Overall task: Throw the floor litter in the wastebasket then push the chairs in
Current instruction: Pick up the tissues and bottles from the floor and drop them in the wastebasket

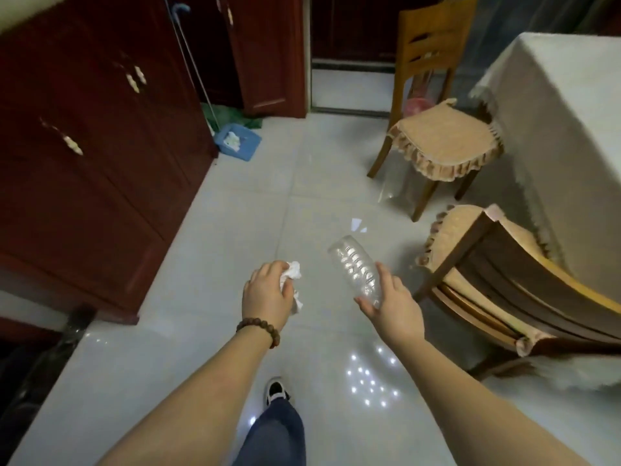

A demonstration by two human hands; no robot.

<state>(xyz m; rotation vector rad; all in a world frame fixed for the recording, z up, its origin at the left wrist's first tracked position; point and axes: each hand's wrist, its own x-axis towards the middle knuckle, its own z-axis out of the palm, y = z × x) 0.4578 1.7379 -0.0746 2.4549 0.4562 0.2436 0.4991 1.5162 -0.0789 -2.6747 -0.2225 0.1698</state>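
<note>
Pale glossy tile floor, red cabinets left, two chairs pulled out from cloth-covered tabletop right. Left hand: fingers closed around crumpled tissue. Right hand: fingers wrapped round lower end of clear bottle, held above floor. Wastebasket not clearly visible; blue dustpan with paper by cabinets, pink shape behind far chair unclear. Advice: keep both grips firm, carry both items together, find bin first, drop straight in.
</note>
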